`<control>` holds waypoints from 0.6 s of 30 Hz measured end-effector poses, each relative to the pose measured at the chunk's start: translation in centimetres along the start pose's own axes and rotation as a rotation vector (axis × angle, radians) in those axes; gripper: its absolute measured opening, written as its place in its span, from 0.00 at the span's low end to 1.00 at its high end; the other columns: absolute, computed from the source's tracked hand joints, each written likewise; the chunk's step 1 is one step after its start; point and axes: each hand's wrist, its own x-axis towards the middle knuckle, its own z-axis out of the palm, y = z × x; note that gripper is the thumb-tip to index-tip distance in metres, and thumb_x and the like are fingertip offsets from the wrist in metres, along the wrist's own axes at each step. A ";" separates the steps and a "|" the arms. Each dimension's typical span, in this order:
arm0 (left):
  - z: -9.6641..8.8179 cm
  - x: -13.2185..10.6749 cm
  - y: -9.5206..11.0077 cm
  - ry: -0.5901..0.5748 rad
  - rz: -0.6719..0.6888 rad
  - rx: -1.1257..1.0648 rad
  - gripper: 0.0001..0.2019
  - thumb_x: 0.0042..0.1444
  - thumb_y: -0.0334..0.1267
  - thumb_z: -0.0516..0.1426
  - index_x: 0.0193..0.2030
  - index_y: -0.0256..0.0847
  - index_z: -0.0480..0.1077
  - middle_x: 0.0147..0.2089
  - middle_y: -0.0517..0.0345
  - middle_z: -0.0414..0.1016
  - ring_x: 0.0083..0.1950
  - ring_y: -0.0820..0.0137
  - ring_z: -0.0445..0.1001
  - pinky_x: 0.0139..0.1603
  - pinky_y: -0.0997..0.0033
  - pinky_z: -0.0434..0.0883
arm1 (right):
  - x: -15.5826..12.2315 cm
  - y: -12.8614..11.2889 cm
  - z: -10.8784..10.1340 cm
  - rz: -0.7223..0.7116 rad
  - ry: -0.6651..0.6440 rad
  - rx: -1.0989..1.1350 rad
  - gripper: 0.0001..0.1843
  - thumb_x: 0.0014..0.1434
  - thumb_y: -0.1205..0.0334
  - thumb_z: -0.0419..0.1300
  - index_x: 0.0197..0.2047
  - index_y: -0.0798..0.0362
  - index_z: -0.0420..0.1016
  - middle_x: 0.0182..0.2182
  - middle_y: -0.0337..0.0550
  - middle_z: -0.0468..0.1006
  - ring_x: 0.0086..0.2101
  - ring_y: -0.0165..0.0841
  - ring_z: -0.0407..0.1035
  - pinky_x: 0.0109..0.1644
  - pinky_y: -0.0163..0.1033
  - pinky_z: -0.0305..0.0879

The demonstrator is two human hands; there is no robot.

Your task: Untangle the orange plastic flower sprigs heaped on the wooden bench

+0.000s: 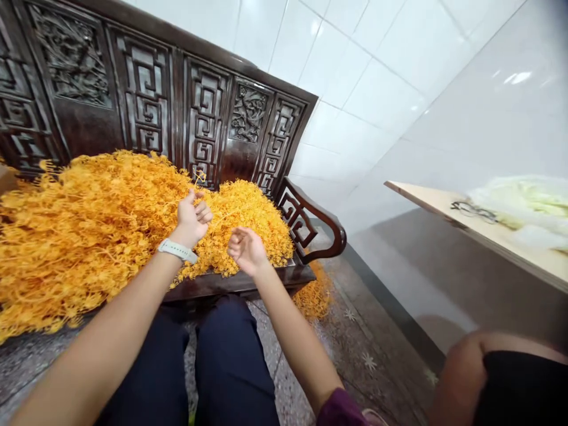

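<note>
My left hand, with a pale watch band on its wrist, is raised in front of a large heap of orange-yellow artificial plant sprigs. Its fingers are curled, and a thin orange sprig stands just above the thumb, apparently held in it. To the right, my right hand hovers by a smaller mound of the same sprigs. Its fingers are bent in toward the palm; whatever they pinch, if anything, is too small to make out. Both heaps lie on the seat of a dark carved wooden bench.
The bench's curved armrest is right of the heaps. More orange sprigs lie on the floor beside it. At right, a wooden board carries glasses and a pale plastic bag. Another person's knee shows at lower right.
</note>
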 end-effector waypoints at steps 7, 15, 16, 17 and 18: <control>1.1 -3.6 -2.5 -0.026 -0.157 0.244 0.18 0.75 0.47 0.51 0.34 0.39 0.65 0.16 0.73 0.45 0.15 0.79 0.41 0.15 0.78 0.41 | 1.2 3.4 0.6 0.349 -0.153 -0.058 0.10 0.66 0.52 0.55 0.40 0.50 0.69 0.25 0.34 0.71 0.23 0.31 0.63 0.27 0.33 0.56; 1.8 -2.6 0.0 -0.188 -0.145 0.170 0.23 0.78 0.43 0.42 0.34 0.38 0.67 0.18 0.71 0.40 0.15 0.78 0.40 0.15 0.77 0.39 | -0.4 2.5 3.0 0.154 -0.100 -0.078 0.21 0.69 0.47 0.58 0.28 0.51 0.63 0.20 0.33 0.60 0.21 0.28 0.50 0.26 0.33 0.49; 1.6 -2.4 0.2 -0.186 -0.131 0.150 0.23 0.79 0.42 0.40 0.34 0.38 0.67 0.19 0.71 0.40 0.16 0.77 0.41 0.16 0.76 0.40 | -0.7 3.0 3.1 0.076 -0.012 -0.067 0.21 0.67 0.46 0.60 0.29 0.50 0.62 0.21 0.32 0.59 0.22 0.27 0.49 0.26 0.33 0.49; 1.4 -2.1 0.3 -0.186 -0.116 0.141 0.23 0.79 0.41 0.40 0.34 0.38 0.66 0.19 0.71 0.40 0.16 0.77 0.41 0.16 0.76 0.40 | -1.1 3.7 3.0 0.010 0.082 -0.050 0.22 0.66 0.43 0.61 0.31 0.50 0.61 0.23 0.31 0.59 0.23 0.27 0.49 0.27 0.32 0.50; 1.3 -1.9 0.2 -0.193 -0.093 0.147 0.23 0.79 0.40 0.40 0.33 0.38 0.65 0.19 0.70 0.40 0.16 0.77 0.41 0.16 0.75 0.41 | -1.7 4.5 2.9 -0.054 0.170 -0.030 0.24 0.65 0.39 0.60 0.31 0.49 0.60 0.23 0.31 0.59 0.23 0.27 0.49 0.27 0.33 0.50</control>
